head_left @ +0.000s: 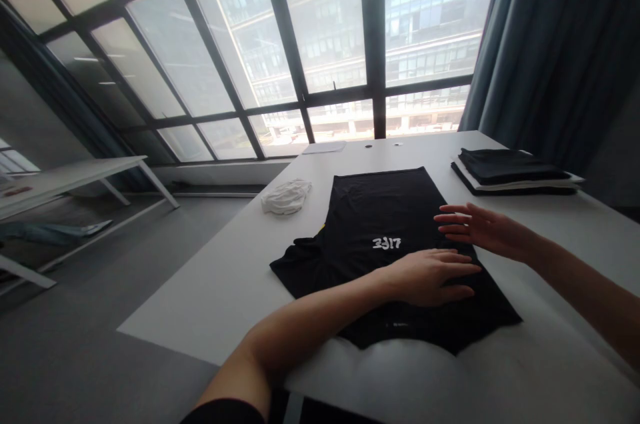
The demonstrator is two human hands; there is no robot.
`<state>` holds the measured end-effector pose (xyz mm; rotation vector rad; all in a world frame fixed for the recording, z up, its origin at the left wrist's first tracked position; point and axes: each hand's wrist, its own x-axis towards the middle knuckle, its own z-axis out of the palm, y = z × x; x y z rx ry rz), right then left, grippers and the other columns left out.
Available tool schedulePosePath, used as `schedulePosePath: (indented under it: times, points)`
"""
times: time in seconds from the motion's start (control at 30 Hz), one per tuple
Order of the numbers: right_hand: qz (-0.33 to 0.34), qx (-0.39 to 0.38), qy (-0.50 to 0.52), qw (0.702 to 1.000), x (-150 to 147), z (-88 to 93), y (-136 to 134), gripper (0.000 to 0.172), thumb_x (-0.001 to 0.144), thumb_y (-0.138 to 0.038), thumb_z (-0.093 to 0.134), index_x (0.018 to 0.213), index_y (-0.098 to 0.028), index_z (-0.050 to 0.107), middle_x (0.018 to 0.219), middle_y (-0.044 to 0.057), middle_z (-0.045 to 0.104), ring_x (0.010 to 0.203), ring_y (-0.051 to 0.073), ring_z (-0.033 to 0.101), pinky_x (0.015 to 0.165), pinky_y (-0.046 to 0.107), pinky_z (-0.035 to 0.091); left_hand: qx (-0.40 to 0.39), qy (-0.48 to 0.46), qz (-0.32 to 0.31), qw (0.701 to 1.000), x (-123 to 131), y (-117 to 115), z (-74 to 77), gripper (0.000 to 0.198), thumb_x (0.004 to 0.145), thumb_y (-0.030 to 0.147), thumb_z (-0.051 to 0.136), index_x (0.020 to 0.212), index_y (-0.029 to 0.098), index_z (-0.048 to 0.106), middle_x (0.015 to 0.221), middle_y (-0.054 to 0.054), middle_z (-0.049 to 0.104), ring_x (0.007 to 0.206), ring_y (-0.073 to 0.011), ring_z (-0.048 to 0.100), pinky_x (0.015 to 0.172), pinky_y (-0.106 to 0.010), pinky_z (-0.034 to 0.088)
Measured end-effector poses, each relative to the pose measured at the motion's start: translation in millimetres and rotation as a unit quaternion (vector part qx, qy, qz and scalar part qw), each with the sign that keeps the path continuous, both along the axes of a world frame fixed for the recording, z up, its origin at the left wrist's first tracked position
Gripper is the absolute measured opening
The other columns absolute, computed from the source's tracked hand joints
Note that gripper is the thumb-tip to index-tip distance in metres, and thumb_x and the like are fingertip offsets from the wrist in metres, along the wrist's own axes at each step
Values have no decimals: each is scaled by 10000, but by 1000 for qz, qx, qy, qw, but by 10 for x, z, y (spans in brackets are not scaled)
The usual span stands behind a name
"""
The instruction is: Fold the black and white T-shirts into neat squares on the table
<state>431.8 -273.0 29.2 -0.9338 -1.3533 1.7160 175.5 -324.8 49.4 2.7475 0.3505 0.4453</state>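
Note:
A black T-shirt (385, 204) with white lettering lies spread face down or up, I cannot tell which, with its collar toward me. Its left sleeve is bunched, while the right side lies flatter. My left hand (430, 276) rests on the shirt near the right shoulder, fingers stretched out and pointing right. Just beyond it, my right hand (473, 227) hovers at or touches the shirt's right edge, its fingers extended leftward. Neither hand grips the cloth.
A crumpled white cloth (287, 197) lies left of the shirt on the white table (220, 304). At the back right is a stack of folded garments (515, 171), black and white. Another table (75, 177) stands at the left. Windows and a dark curtain (545, 44) are behind.

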Motion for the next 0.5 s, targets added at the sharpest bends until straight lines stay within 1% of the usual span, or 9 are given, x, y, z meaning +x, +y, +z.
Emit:
schedulePosePath:
  times: [0.07,0.13,0.2,0.23,0.3,0.37,0.43,0.5]
  points:
    - [17,6,-13,1000,-71,75,22,493,989,-537,422,1361,-254,580,1442,111,584,1289,325,578,1128,537,423,-5,-1,56,998,-265,91,156,437,1018,375,525,1433,238,545,1472,-72,552,1374,-215,500,1159,-337,386]
    - [45,10,-27,999,-193,153,54,470,983,-514,455,1356,-262,589,1439,109,586,1252,325,607,1094,525,462,2,-1,134,991,-629,191,265,427,1005,368,544,1416,250,563,1454,-63,567,1338,-216,532,1136,-326,406]
    - [69,14,-44,997,-368,223,108,447,974,-495,494,1337,-259,607,1420,117,600,1212,323,633,1055,508,500,13,-6,233,972,-1070,284,306,408,986,352,570,1383,261,590,1402,-53,608,1281,-215,576,1102,-316,433]
    - [78,16,-52,995,-473,252,146,436,969,-489,515,1320,-251,620,1400,124,614,1187,318,648,1036,497,516,19,-5,288,958,-1309,322,299,405,973,333,584,1370,259,599,1368,-53,629,1248,-216,597,1084,-313,445]
    - [94,22,-57,994,-710,297,249,421,959,-484,554,1280,-228,645,1346,136,648,1128,303,678,1000,470,543,32,2,414,910,-1796,364,239,378,953,297,590,1324,235,628,1265,-63,677,1146,-219,647,1023,-308,479]
    - [113,29,-53,992,-979,325,380,409,950,-477,585,1249,-208,660,1301,141,672,1075,282,698,963,438,564,38,27,525,850,-2260,345,126,355,923,288,612,1263,200,659,1128,-75,710,1068,-231,667,979,-313,490]
    - [136,36,-52,989,-1274,345,516,392,942,-458,613,1225,-193,669,1271,142,687,1043,260,706,923,396,580,38,54,596,800,-2662,262,-21,365,920,333,609,1241,168,662,1074,-92,707,1042,-244,660,977,-333,476]
    - [159,44,-58,985,-1593,366,629,375,931,-438,640,1205,-184,675,1253,140,695,1025,241,709,883,348,589,19,63,642,764,-2972,132,-184,399,936,406,571,1211,133,667,1032,-108,700,996,-251,658,952,-345,477]
